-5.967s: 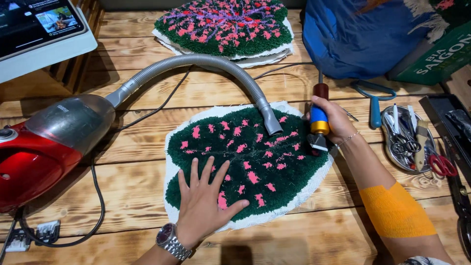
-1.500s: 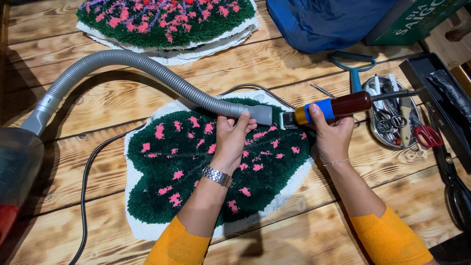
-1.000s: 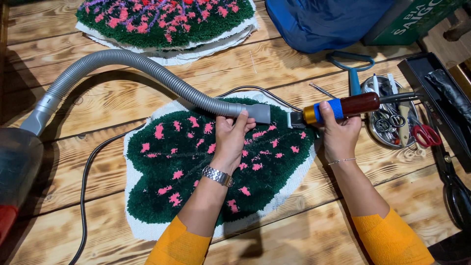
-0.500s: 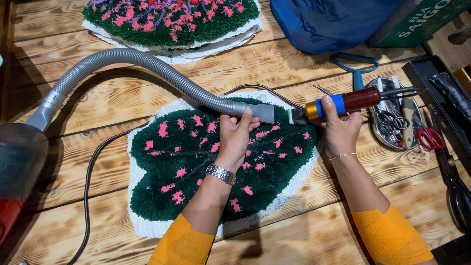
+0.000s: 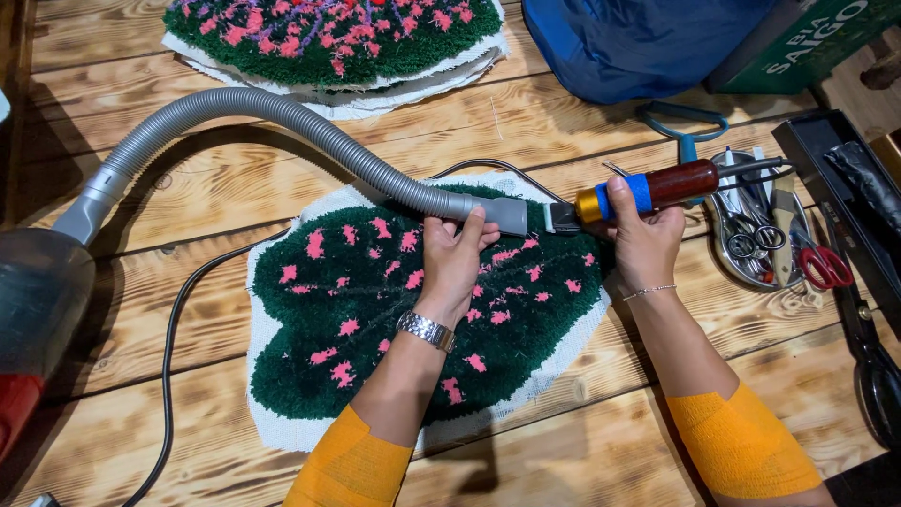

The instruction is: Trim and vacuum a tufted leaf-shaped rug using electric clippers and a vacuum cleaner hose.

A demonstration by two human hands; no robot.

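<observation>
Two hands: left hand grips one hose nozzle, right hand one trimmer

A second tufted rug, a blue bag, a metal tray of scissors and red-handled scissors lie on the wooden table.

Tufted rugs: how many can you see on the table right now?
2. The dark green rug with pink flecks lies under the hands at the centre; a second rug, green with pink and purple, sits at the top edge, partly cut off.
</observation>
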